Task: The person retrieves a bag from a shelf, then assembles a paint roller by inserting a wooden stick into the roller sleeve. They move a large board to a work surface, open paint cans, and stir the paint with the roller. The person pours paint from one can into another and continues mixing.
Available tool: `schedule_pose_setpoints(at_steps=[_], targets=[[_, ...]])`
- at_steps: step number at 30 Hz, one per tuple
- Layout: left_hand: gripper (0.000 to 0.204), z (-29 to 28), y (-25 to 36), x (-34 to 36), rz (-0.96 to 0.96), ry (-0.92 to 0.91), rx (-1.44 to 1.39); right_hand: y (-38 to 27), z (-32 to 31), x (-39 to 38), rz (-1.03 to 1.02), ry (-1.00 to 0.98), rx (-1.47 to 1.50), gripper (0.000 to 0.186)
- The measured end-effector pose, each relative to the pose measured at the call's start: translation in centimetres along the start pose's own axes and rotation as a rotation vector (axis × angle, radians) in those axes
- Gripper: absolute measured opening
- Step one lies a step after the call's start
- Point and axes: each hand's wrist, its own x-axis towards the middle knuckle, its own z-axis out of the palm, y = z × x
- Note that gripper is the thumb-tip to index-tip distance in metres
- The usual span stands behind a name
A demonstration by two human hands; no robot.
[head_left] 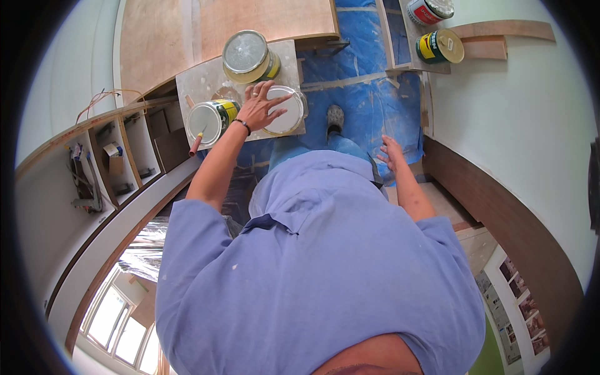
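My left hand (257, 107) reaches over a paint can with a white top (284, 119). Its fingers are spread above the can's near-left rim, and whether they touch it I cannot tell. Left of that hand stands a green-and-yellow paint can (209, 122) with a pale top. A thin tool with a red handle (197, 144) lies across this can's top, its handle jutting past the rim. Behind them is another can with a grey lid (245, 51). All three rest on a paint-stained board (200, 84). My right hand (390, 154) hangs at my side, fingers loosely apart, holding nothing.
Blue plastic sheeting (359, 47) covers the floor around my shoe (335, 117). A wooden panel (219, 19) lies beyond the board. Open shelves (106, 156) with tools line the left. Two more cans, one yellow-and-green (437, 47), stand at the far right.
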Motion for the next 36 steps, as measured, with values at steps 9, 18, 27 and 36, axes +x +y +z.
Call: schedule_pose_setpoints(at_steps=[9, 18, 27, 36], targets=[[0.051, 3.1, 4.9, -8.2, -0.148, -0.096, -0.007, 0.7, -0.3, 1.6, 0.043, 0.003, -0.081, 0.051], [0.047, 0.3, 5.8, -10.7, -0.278, 0.070, -0.041, -3.7, 1.2, 2.9, -0.049, -0.041, -0.064, 0.052], [0.058, 3.4, -3.2, -3.3, -0.699, 0.067, -0.438, -3.2, -0.6, 2.1, -0.028, -0.043, -0.056, 0.059], [0.073, 2.2, -1.2, 5.1, -0.834, -0.194, -0.458, 2.4, -3.4, 1.9, 0.019, 0.037, 0.027, 0.055]])
